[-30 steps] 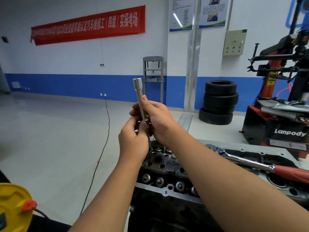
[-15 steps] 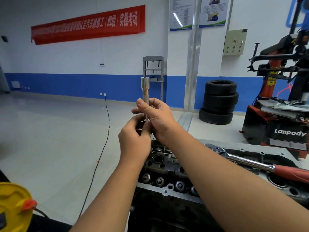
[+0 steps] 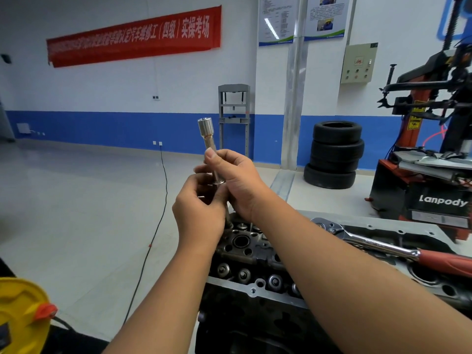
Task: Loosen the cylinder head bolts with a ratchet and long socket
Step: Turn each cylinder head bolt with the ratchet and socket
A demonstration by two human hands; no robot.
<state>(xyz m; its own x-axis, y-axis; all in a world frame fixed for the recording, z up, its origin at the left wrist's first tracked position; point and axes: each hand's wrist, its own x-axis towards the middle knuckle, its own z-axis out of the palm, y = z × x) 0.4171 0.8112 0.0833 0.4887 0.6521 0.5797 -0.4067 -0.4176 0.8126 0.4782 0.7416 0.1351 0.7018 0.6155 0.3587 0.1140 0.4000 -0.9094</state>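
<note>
Both hands hold the long socket (image 3: pixel 210 152) upright above the cylinder head (image 3: pixel 245 249): right hand (image 3: pixel 236 182) grasps its shaft, left hand (image 3: pixel 198 210) pinches its lower end, probably to inspect or prepare it. The ratchet (image 3: pixel 383 247) lies ungripped on the head, right of the socket.

Two hands: the left hand (image 3: pixel 198 215) and right hand (image 3: pixel 237 185) both grip one long socket (image 3: pixel 208 139). One ratchet (image 3: pixel 370 242) lies right of the grip. Four tyres (image 3: pixel 334 154) stand stacked beyond it. One red banner (image 3: pixel 132 37) and two posters (image 3: pixel 302 19) hang above.
</note>
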